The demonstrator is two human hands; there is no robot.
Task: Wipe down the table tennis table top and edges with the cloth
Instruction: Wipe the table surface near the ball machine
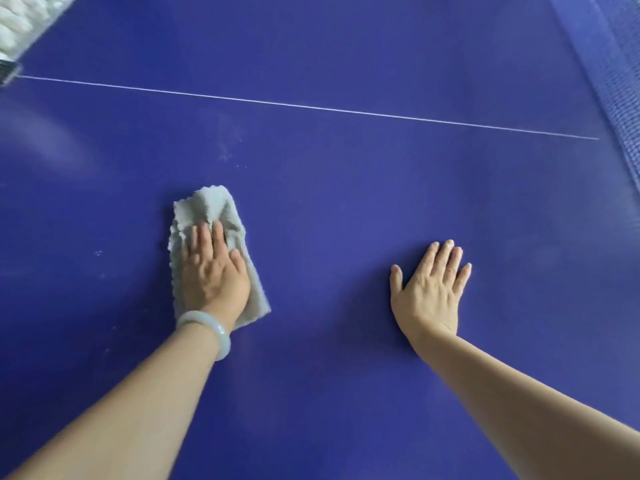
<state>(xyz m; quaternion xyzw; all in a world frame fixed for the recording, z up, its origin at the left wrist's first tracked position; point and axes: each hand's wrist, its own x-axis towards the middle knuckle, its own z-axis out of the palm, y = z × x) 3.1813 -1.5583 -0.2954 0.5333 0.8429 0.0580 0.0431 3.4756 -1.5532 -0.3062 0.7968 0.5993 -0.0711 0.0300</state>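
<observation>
The blue table tennis table top (329,188) fills the view. A folded grey cloth (211,211) lies flat on it at centre left. My left hand (211,268), with a pale bangle on the wrist, presses down on the cloth with straight fingers. My right hand (431,289) rests flat on the bare table to the right, fingers spread, holding nothing. Faint whitish dust marks (227,152) show on the surface beyond the cloth.
A thin white centre line (311,107) runs across the table beyond my hands. The blue net (620,81) stands at the far right. The table's far left corner (14,72) meets a pale floor at the upper left.
</observation>
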